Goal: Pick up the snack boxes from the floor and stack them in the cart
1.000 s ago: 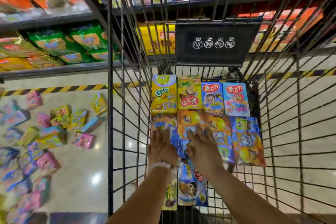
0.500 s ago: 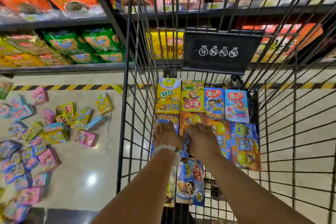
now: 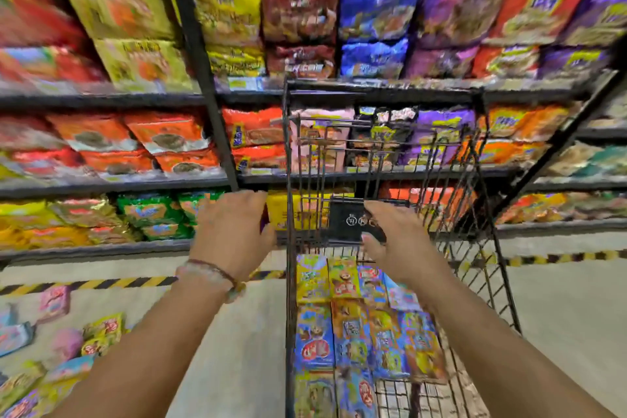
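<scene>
The black wire cart [image 3: 498,288] stands in front of me, its floor lined with several flat-lying snack boxes [image 3: 353,332]. My left hand [image 3: 234,234] is raised outside the cart's left wall, fingers loosely bent, holding nothing. My right hand [image 3: 400,241] hovers above the cart's inside, also with nothing in it, in front of the black sign plate [image 3: 346,220]. More snack boxes [image 3: 98,336] lie scattered on the pale floor at the lower left. The frame is blurred by motion.
Store shelves [image 3: 112,183] packed with snack bags fill the background behind the cart. A yellow-black hazard stripe [image 3: 101,283] runs along the shelf base. Bare floor [image 3: 570,322] lies right of the cart and between cart and scattered boxes.
Both hands have lifted off the boxes in the cart and risen, empty. The view has tilted up toward the shelves.
</scene>
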